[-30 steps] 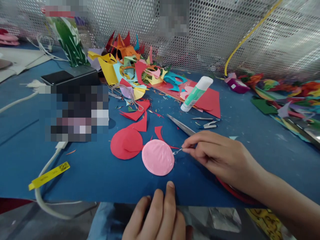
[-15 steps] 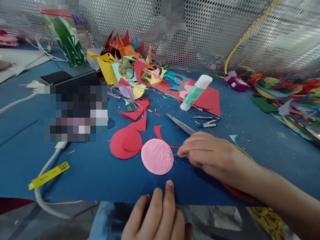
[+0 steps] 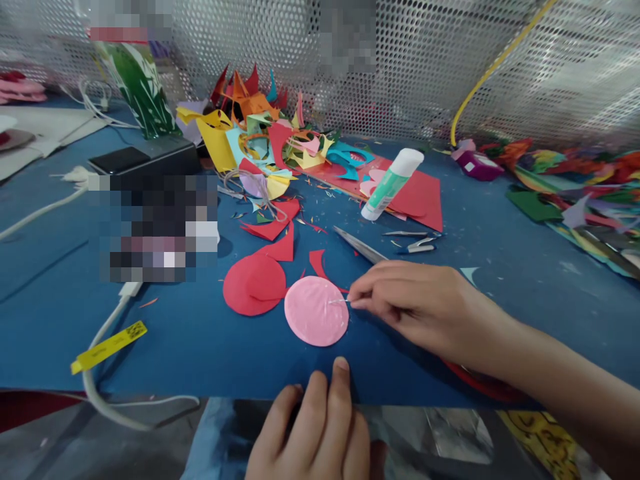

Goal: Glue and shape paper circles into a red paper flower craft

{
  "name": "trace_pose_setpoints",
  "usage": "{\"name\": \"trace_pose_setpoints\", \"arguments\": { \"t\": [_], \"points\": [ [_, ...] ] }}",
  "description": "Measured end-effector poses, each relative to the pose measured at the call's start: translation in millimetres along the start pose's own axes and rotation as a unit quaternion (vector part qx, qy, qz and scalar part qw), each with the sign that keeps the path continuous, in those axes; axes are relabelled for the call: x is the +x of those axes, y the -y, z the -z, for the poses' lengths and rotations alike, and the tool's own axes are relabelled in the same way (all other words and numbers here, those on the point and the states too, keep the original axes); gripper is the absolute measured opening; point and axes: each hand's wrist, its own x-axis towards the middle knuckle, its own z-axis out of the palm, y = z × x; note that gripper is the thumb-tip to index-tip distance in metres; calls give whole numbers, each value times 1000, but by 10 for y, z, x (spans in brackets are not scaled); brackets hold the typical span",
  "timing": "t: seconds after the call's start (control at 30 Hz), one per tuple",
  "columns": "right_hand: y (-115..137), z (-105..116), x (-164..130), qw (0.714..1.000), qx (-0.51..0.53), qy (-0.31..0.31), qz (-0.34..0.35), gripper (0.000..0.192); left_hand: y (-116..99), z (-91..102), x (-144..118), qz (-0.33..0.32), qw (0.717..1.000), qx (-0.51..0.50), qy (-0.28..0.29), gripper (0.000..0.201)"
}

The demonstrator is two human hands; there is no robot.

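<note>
Fingertips of the right hand [image 3: 425, 310] pinch something tiny, indistinct, at the pink disc [image 3: 316, 311].

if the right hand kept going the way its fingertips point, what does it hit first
The right hand points left, its fingertips pinching a thin sliver at the edge of the pink disc. Going straight on, it would slide onto that disc first, then probably the red disc beyond.

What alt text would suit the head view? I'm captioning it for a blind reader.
A person's right hand pinches a thin strip at the edge of a pink paper circle on a blue table, while the left hand rests at its near edge. Red paper pieces, scissors, a glue stick and colourful scraps lie behind.
</note>
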Motion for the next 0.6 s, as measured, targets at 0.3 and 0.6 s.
{"name": "trace_pose_setpoints", "arguments": {
  "t": [0.3, 0.6],
  "points": [
    [-47, -67, 63, 990, 26, -2, -138, 27, -6, 2, 0, 1, 1000, -4, -3, 35],
    [-57, -30, -45, 990, -117, -11, 82, 26, 32, -9, -7, -1, 1000, -3, -4, 34]
  ]
}}
